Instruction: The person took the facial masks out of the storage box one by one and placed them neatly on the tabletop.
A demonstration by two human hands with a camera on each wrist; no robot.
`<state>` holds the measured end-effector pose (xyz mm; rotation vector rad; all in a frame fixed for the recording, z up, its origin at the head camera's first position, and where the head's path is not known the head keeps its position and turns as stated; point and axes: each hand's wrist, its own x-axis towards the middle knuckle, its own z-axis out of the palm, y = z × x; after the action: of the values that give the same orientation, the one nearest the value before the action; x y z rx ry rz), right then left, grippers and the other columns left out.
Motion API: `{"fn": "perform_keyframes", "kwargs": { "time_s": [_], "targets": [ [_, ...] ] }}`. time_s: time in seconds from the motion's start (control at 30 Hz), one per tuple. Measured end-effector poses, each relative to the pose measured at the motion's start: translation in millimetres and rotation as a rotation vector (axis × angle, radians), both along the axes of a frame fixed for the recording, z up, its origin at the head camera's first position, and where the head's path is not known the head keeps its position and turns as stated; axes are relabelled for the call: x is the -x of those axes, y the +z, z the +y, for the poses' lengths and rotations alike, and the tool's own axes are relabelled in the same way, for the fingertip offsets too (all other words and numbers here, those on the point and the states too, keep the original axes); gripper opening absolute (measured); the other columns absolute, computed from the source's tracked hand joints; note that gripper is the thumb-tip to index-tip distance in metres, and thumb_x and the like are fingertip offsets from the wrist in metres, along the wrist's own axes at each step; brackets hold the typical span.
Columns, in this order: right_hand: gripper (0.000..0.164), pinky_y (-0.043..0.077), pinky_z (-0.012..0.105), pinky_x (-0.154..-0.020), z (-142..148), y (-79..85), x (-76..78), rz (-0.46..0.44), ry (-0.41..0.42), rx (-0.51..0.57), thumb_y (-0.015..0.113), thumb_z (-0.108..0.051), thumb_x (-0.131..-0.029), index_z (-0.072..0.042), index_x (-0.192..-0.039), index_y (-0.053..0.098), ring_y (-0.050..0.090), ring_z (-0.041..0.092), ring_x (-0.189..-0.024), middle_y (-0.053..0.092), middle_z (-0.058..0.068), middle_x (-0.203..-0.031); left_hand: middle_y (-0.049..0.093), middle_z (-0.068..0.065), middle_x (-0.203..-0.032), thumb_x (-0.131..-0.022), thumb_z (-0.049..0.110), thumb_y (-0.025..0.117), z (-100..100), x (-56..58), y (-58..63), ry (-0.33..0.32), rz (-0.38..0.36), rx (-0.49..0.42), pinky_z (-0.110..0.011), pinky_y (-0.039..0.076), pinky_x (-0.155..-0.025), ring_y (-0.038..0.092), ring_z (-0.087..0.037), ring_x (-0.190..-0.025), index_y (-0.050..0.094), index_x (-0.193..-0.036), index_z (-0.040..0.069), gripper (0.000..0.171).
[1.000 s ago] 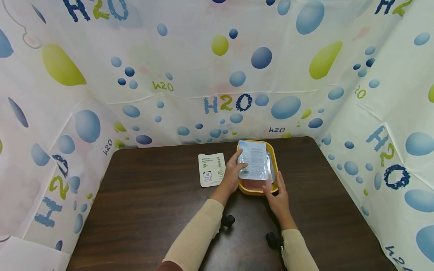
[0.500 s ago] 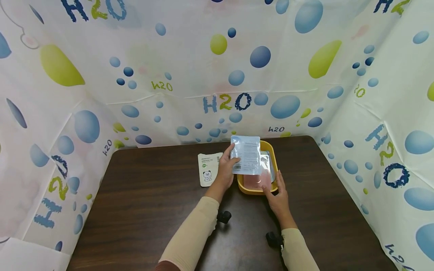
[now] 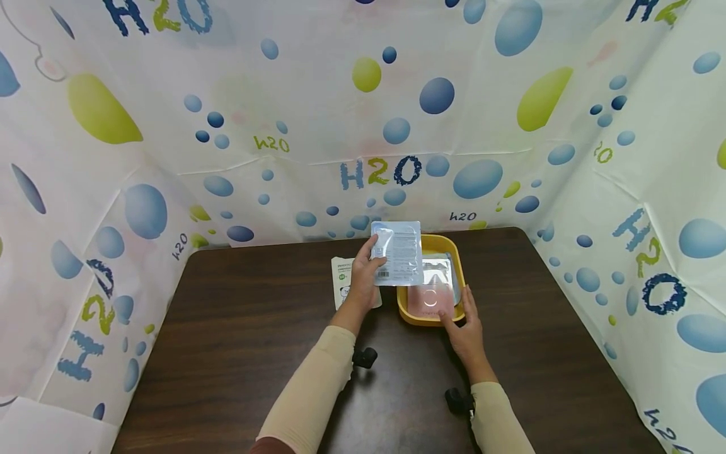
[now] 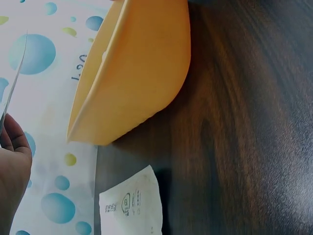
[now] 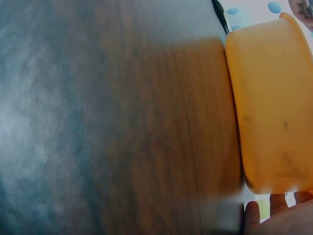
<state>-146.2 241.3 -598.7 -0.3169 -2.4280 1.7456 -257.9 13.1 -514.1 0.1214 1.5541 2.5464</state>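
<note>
My left hand (image 3: pixel 362 280) pinches a flat light-blue sachet (image 3: pixel 401 252) by its left edge, with the thumb on the printed face. The sachet is raised above the table and overlaps the left rim of a yellow plastic basket (image 3: pixel 435 242) in the head view. In the left wrist view it shows edge-on at the far left. My right hand (image 3: pixel 467 337) grips the basket at its near right corner, thumb at the front rim and fingers along the outer side. Inside the basket lies a pink-and-silver sachet (image 3: pixel 428 301), over other packets partly hidden below.
A white pouch with a bear picture (image 3: pixel 342 284) lies on the dark wooden table (image 3: pixel 255 353) left of the basket, partly covered by my left hand. Behind the table hangs a white cloth (image 3: pixel 317 94) with coloured dots. Small black cameras sit on both wrists.
My left hand has lifted the light-blue sachet off the basket and carried it left, uncovering the pink-and-silver sachet. The right hand has stayed at the basket's corner.
</note>
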Motion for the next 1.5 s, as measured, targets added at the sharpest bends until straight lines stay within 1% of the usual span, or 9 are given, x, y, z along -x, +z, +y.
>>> {"fn": "perform_keyframes", "kwargs": {
  "time_s": [0.1,0.23,0.4,0.53,0.77,1.07,1.17,1.3,1.5],
  "targets": [
    [0.086,0.009,0.058,-0.128,0,0.2,0.1,0.004,0.001,0.000,0.067,-0.033,-0.098,-0.025,-0.165,0.014,0.005,0.029,-0.162,0.005,-0.003,-0.174,0.043,-0.020,-0.152,-0.097,-0.001,0.045,-4,2.1,-0.3,0.009,-0.001,-0.020,-0.019,0.053,-0.087,0.061,-0.010,-0.106,0.035,-0.159,0.011,0.064],
    [0.085,0.009,0.058,-0.128,0,0.5,-0.1,0.004,0.003,0.003,0.067,-0.033,-0.098,-0.025,-0.165,0.014,0.005,0.029,-0.161,0.006,-0.003,-0.174,0.042,-0.020,-0.152,-0.097,-0.002,0.045,-9,3.5,0.9,0.022,-0.011,-0.028,-0.019,0.054,-0.085,0.061,-0.010,-0.105,0.034,-0.159,0.010,0.064],
    [0.085,0.008,0.059,-0.128,-1,0.7,-0.6,0.002,0.003,0.006,0.066,-0.033,-0.098,-0.026,-0.165,0.014,0.005,0.028,-0.162,0.005,-0.004,-0.174,0.040,-0.018,-0.155,-0.098,-0.001,0.045,-17,3.7,4.3,0.043,-0.019,-0.025,-0.019,0.055,-0.085,0.060,-0.012,-0.108,0.034,-0.159,0.010,0.063],
    [0.085,0.009,0.058,-0.128,-1,0.5,-0.9,-0.005,0.004,0.008,0.066,-0.034,-0.099,-0.027,-0.165,0.014,0.004,0.028,-0.162,0.005,-0.005,-0.174,0.037,-0.015,-0.159,-0.098,-0.002,0.045,-24,4.2,4.3,0.059,-0.015,-0.037,-0.019,0.055,-0.084,0.060,-0.013,-0.112,0.032,-0.160,0.009,0.064],
    [0.085,0.010,0.057,-0.129,0,-0.5,-0.8,-0.008,-0.005,-0.002,0.066,-0.034,-0.099,-0.027,-0.165,0.014,0.005,0.027,-0.162,0.006,-0.005,-0.174,0.036,-0.018,-0.160,-0.098,-0.004,0.042,-38,6.3,2.9,0.100,0.009,-0.052,-0.021,0.055,-0.088,0.057,-0.018,-0.120,0.031,-0.159,0.005,0.063],
    [0.085,0.009,0.058,-0.128,-1,0.9,-1.5,-0.021,-0.003,-0.009,0.066,-0.035,-0.099,-0.027,-0.165,0.013,0.004,0.028,-0.162,0.004,-0.004,-0.174,0.038,-0.018,-0.158,-0.097,-0.006,0.043,-56,9.0,-0.2,0.167,-0.014,-0.048,-0.021,0.054,-0.086,0.058,-0.013,-0.112,0.035,-0.158,0.006,0.063],
    [0.085,0.010,0.058,-0.128,-1,0.8,-1.9,-0.027,-0.001,-0.011,0.065,-0.036,-0.099,-0.028,-0.165,0.013,0.004,0.028,-0.162,0.004,-0.005,-0.174,0.037,-0.016,-0.160,-0.098,-0.004,0.042,-63,10.0,-2.8,0.185,-0.022,-0.034,-0.020,0.054,-0.089,0.056,-0.014,-0.117,0.035,-0.159,0.007,0.062],
    [0.085,0.009,0.059,-0.128,-1,0.5,-1.9,-0.030,-0.002,-0.005,0.065,-0.036,-0.099,-0.028,-0.165,0.012,0.004,0.028,-0.162,0.004,-0.005,-0.174,0.034,-0.015,-0.163,-0.099,-0.004,0.042,-72,11.2,-3.8,0.201,-0.024,-0.026,-0.019,0.052,-0.092,0.052,-0.019,-0.126,0.034,-0.159,0.007,0.062],
    [0.085,0.010,0.058,-0.128,-1,1.1,-2.4,-0.026,-0.008,0.001,0.066,-0.037,-0.099,-0.029,-0.165,0.013,0.004,0.028,-0.162,0.004,-0.005,-0.174,0.032,-0.013,-0.165,-0.097,-0.005,0.042,-84,14.5,-6.2,0.227,-0.030,-0.045,-0.018,0.051,-0.092,0.048,-0.022,-0.130,0.035,-0.159,0.006,0.063]
  ]
}}
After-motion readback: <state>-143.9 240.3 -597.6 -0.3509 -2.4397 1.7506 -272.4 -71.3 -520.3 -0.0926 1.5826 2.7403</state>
